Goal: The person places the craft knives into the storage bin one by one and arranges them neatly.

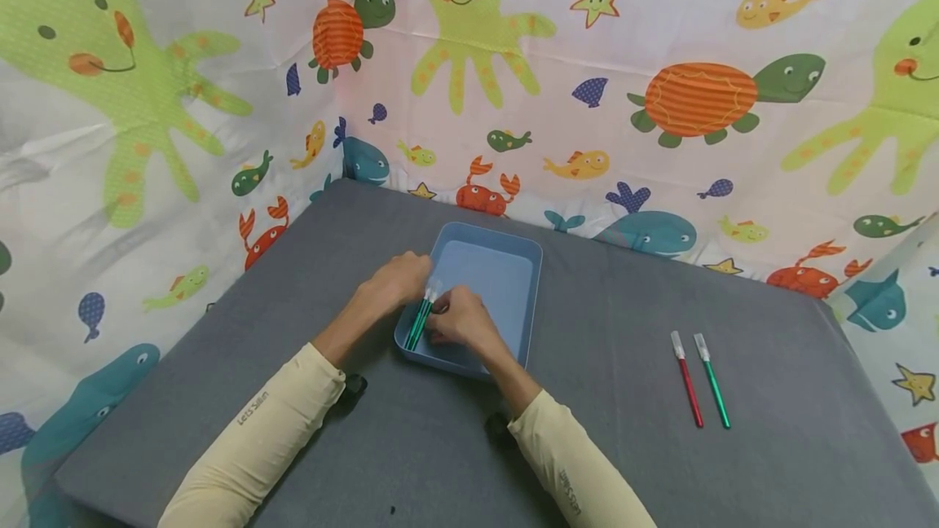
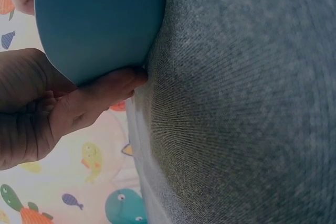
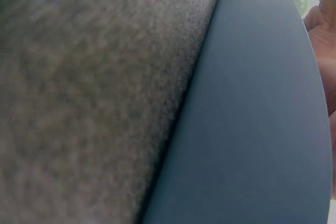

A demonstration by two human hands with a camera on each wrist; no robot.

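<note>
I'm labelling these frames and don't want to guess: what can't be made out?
- What, if anything, the right hand holds: in the head view, the back of the hand hides its grip.
- Exact count of green pens in the tray: small and overlapping in the head view.
- Tray's inside: its outer wall blocks it in both wrist views.
- Dark speck near the head view's bottom edge: too small to identify.

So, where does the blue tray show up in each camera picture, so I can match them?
Head: the blue tray sits near the centre, partly covered by the hands.
Left wrist: its outer wall is at upper left, cut off by the top edge.
Right wrist: its outer wall fills much of the right half.
Shared landmark: the grey table surface, right of the tray in the left wrist view, left of it in the right wrist view.
</note>
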